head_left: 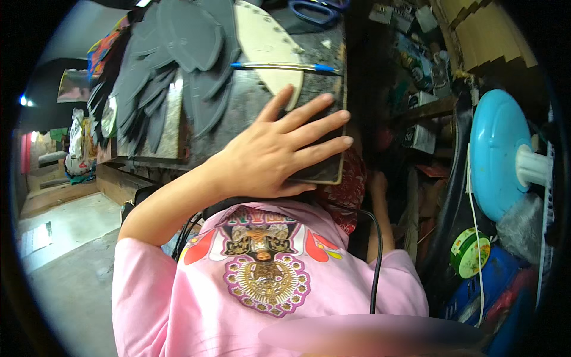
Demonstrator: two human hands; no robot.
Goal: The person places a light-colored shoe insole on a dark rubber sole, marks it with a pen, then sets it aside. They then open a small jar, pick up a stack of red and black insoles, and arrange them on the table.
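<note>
Cream template (262,33) lies ahead of my spread left hand (264,149), tip at its fingers, long axis slanting away leftward. Right hand (377,180) farther, shadowed; I cannot tell its pose.

My right hand (377,182) sits in shadow, grip too dark to tell. Blue handles (318,22), grey cut pieces (189,37) run off far edge.

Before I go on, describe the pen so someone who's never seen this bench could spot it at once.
Find the dark board beyond the pink shirt, with the left hand spread over it. Past that hand, a cream template lies beside dark grey pieces. The pen crosses the template: slim, straight and blue-ended, unlike the flat shapes around it.
</note>
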